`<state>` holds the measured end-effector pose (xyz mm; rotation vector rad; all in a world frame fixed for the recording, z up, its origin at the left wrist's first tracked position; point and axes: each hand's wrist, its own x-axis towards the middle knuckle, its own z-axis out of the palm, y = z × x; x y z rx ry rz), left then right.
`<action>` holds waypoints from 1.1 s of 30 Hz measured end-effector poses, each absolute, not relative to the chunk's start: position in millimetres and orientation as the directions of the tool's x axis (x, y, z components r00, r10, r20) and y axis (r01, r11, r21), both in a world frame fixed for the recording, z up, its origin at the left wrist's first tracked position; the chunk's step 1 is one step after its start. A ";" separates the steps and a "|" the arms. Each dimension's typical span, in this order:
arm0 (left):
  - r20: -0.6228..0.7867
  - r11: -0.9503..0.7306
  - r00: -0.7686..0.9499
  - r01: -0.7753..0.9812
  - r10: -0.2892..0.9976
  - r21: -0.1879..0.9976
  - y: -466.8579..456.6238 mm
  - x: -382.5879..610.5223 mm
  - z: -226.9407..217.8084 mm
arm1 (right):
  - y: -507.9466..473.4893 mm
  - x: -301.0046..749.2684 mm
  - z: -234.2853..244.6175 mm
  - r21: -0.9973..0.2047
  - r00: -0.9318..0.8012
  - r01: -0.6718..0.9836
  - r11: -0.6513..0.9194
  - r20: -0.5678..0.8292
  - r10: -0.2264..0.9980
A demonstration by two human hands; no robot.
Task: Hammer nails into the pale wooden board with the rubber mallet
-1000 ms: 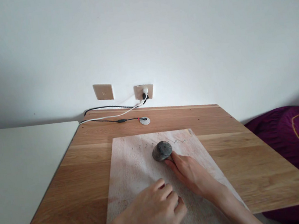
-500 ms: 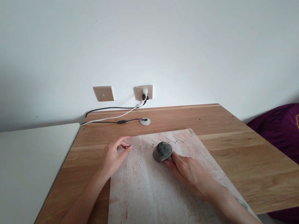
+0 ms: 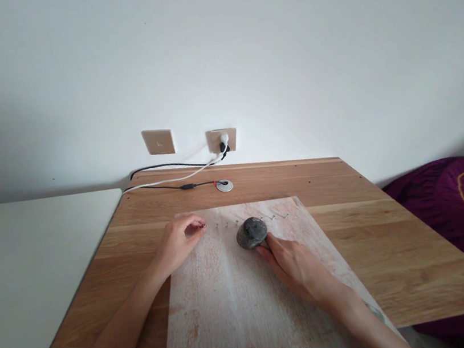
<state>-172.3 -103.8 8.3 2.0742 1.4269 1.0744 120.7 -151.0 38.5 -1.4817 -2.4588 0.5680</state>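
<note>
My left hand (image 3: 181, 236) is closed in a pinch at the far left part of a whitewashed wooden board (image 3: 224, 302). Thumb and forefinger hold a small nail (image 3: 205, 225), its shiny head just showing beside the fingertips. In my right hand (image 3: 294, 263) is the short handle of a mallet with a dark grey, rounded, scuffed head (image 3: 252, 233). The mallet head is over the middle of a row of nails and hides part of it. To its left, several small nails (image 3: 227, 224) stand in the board; to its right, others (image 3: 286, 216) look tilted.
Under the board is a brown wooden table (image 3: 380, 245). Black and white cables (image 3: 164, 182) run along its back to a wall socket (image 3: 222, 140), near a round cable grommet (image 3: 224, 186). A white table (image 3: 47, 269) adjoins at left; purple fabric (image 3: 446, 195) lies at right.
My left fingers have drawn closer together around the nail, which now shows at the fingertips. My right hand and the mallet stay almost in place; the whole view has shifted slightly.
</note>
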 end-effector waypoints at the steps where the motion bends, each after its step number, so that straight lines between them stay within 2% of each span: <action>1: 0.368 -0.402 0.188 0.606 0.911 0.686 -104.0 -171.9 8.8 | -151.2 120.6 38.1 -0.437 -0.469 0.798 0.416 -0.015 0.883; 7: 0.420 -0.445 0.204 0.638 0.884 0.629 -103.5 -170.9 6.2 | -150.9 121.0 36.0 -0.450 -0.459 0.797 0.403 -0.017 0.888; 17: 0.411 -0.433 0.205 0.673 0.888 0.599 -103.6 -168.5 8.0 | -150.1 121.7 34.0 -0.415 -0.477 0.802 0.430 -0.011 0.879; 21: 0.398 -0.421 0.193 0.648 0.897 0.635 -103.6 -169.7 5.5 | -149.7 122.0 34.1 -0.414 -0.470 0.805 0.425 -0.007 0.883; 27: 0.368 -0.401 0.193 0.638 0.910 0.657 -102.8 -170.6 0.8 | -147.2 120.4 48.9 -0.527 -0.501 0.748 0.405 -0.047 0.864; 33: 0.369 -0.397 0.179 0.613 0.912 0.683 -102.6 -169.6 -1.3 | -130.0 86.9 72.7 -0.517 -0.563 0.702 0.489 0.017 0.826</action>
